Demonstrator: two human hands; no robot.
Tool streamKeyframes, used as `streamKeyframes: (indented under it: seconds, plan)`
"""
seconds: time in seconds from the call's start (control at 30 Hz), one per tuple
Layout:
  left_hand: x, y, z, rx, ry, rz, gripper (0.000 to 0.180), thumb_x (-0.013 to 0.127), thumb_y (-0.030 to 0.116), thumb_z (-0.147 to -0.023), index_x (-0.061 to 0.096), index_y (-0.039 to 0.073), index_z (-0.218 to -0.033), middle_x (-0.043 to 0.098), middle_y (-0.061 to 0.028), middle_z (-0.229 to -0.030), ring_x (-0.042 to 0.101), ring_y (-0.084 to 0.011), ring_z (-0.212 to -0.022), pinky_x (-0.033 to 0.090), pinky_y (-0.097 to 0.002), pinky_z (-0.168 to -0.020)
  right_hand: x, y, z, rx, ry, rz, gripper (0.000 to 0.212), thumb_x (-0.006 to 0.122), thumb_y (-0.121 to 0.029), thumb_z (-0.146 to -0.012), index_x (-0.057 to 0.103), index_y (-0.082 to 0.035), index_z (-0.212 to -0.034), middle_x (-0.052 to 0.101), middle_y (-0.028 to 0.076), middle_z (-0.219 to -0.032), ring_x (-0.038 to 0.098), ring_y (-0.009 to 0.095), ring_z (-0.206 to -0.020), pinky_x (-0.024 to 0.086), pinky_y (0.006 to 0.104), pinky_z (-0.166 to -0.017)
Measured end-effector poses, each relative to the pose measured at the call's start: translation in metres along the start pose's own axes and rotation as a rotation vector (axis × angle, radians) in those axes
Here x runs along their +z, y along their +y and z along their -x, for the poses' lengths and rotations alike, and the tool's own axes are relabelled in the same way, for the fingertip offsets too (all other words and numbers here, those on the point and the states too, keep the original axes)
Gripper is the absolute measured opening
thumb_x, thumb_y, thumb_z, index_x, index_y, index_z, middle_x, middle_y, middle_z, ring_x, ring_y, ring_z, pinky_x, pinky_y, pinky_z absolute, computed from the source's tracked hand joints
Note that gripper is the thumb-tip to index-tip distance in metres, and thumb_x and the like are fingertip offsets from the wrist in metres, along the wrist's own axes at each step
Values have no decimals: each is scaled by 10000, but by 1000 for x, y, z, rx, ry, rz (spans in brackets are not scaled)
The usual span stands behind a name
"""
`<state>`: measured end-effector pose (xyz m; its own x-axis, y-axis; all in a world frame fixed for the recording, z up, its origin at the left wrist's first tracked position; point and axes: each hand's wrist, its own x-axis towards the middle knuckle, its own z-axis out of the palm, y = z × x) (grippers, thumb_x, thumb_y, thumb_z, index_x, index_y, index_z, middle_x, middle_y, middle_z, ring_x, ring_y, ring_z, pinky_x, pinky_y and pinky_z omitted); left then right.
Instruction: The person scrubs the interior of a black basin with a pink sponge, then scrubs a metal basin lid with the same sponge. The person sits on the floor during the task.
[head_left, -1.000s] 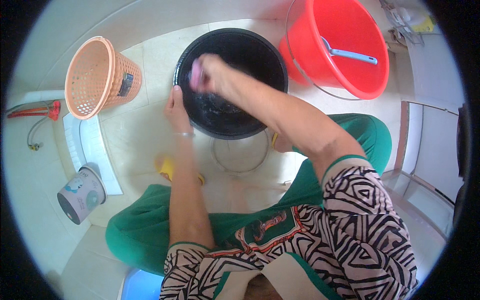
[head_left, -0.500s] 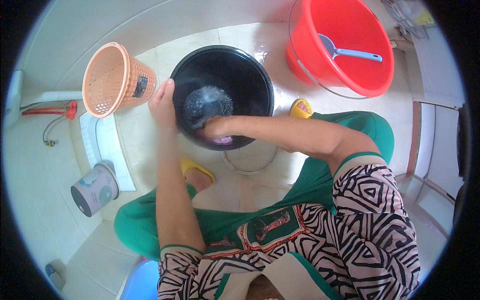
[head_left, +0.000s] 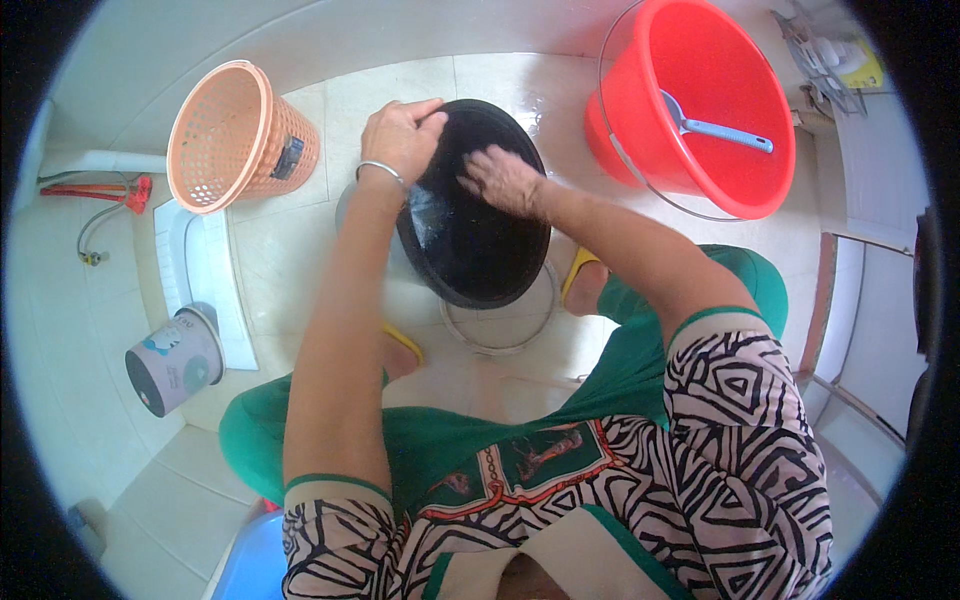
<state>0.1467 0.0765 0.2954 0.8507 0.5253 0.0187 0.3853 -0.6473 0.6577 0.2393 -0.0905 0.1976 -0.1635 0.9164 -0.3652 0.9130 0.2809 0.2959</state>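
A round black bucket [head_left: 470, 270] stands tilted between my feet, its mouth leaning over to the right. My left hand [head_left: 400, 140], with a metal bangle at the wrist, grips the bucket's rim at the far left, fingers curled over the edge. Inside the mouth is my right hand [head_left: 500, 180], its fingers spread and slightly blurred, near the dark inner wall. No object shows in it. A pale wet sheen lies on the left inner side; the bucket's bottom is mostly hidden.
A large red bucket [head_left: 620, 135] with a blue dipper [head_left: 715, 130] stands at the far right. To the left are a peach basket [head_left: 295, 160], a white squat toilet [head_left: 215, 270] and a grey bin [head_left: 175, 360]. A blue basin [head_left: 250, 560] sits near left.
The black bucket has been tipped to the right. My left hand has moved along to the far rim; my right hand has moved up and right. A small pink thing inside is out of sight.
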Motion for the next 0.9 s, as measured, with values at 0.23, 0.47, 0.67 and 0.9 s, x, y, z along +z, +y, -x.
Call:
streamKeyframes:
  seconds: [0.23,0.47,0.67,0.9]
  plan:
    - [6,13,3,41,4,-22,262,671,243,-816,723,143,-1052,651,-152,-851,629,-279,-791,491,-352,-737,-9,-33,-1,245,24,-218,448,495,-207,-881,530,-107,-1316,518,114,-1286,485,220,-1067,394,356,-815]
    - [3,12,6,133,9,-59,251,664,230,-828,721,144,-1056,632,-150,-802,610,-273,-755,486,-351,-713,-44,-125,-46,338,-167,-1575,356,454,-192,-883,646,-41,-1141,617,190,-1196,577,347,-1134,459,447,-948]
    - [-12,12,13,77,-89,-111,262,668,223,-825,716,167,-1076,602,-157,-807,599,-305,-799,480,-382,-760,-11,-95,-1,395,-42,-619,306,489,-241,-904,659,-119,-1128,583,74,-1153,500,242,-1042,388,365,-798]
    - [-4,25,8,232,-180,-158,267,661,218,-838,708,165,-1095,575,-141,-761,579,-277,-750,465,-366,-732,-45,-132,-8,333,-155,-1510,498,475,-427,-921,590,-56,-1232,537,250,-1263,506,390,-1179,427,408,-995]
